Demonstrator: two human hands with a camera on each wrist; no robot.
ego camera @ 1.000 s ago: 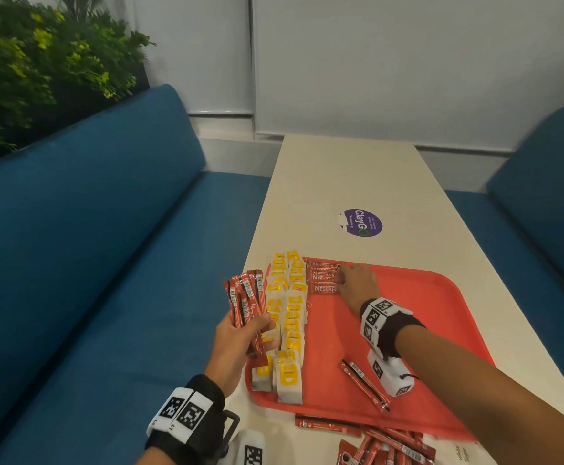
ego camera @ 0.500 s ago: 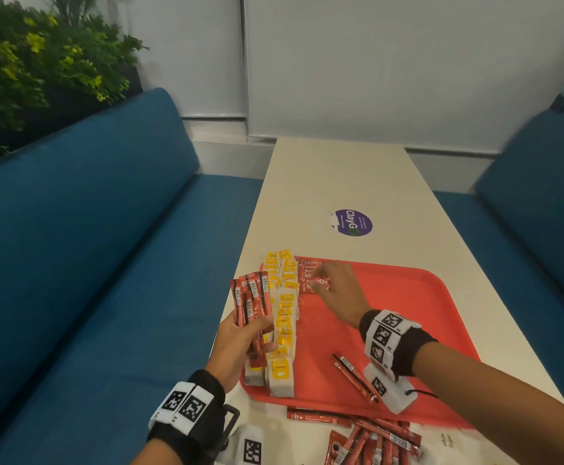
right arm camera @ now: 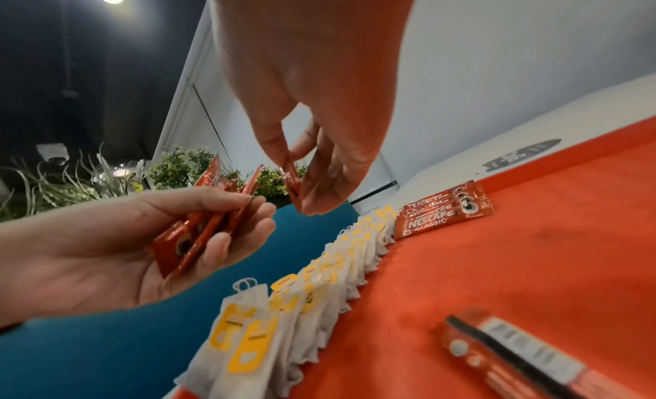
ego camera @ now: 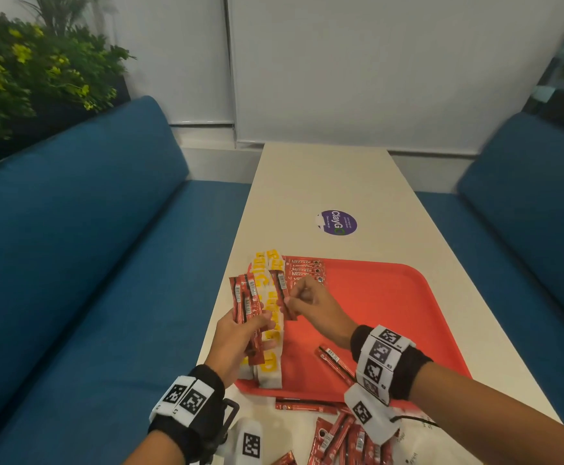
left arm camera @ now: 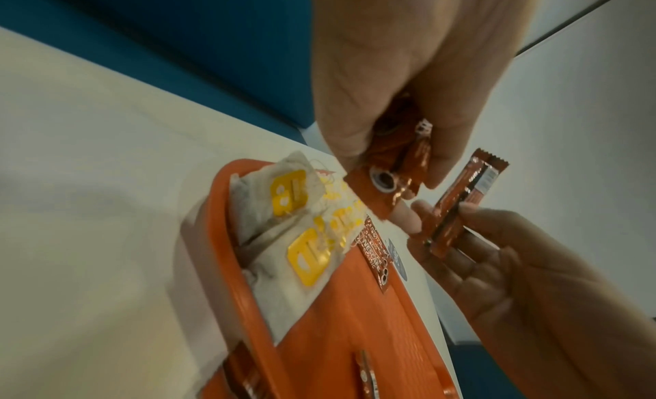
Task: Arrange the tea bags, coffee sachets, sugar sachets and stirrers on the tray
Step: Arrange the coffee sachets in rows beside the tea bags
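- Between two blue padded benches [ego camera: 72, 256] runs a long, pale, smooth worktop [ego camera: 324, 182], ending at a white wall; leafy green plants [ego camera: 22, 72] with yellow blooms stand behind the left bench.
- On the worktop lies a round purple sticker [ego camera: 336, 223], beyond the tray.
- Nearer sits a red plastic tray [ego camera: 391, 297], rectangular with rounded corners and a raised rim.
- Along the tray's left edge runs a double row of tea bags [right arm camera: 319, 287]: white, soft, crinkled paper pouches with yellow tags, overlapping one another.
- At the tray's far left corner a few coffee sachets [right arm camera: 444, 211] lie flat side by side, touching the tea bags; they are narrow, glossy red foil sticks with crimped ends.
- One more red stick [ego camera: 336, 362] lies slantwise on the tray's near part.
- A loose heap of red sticks [ego camera: 341, 434] lies on the worktop by the tray's near edge.
- The left hand [ego camera: 237, 344] grips a fanned bundle of sachets [ego camera: 245, 303] above the tea bags.
- The right hand [ego camera: 317, 307] pinches a single sachet [ego camera: 282, 293] between thumb and fingertips, just beside that bundle.
- Both wrists wear black bands with white square-patterned markers.
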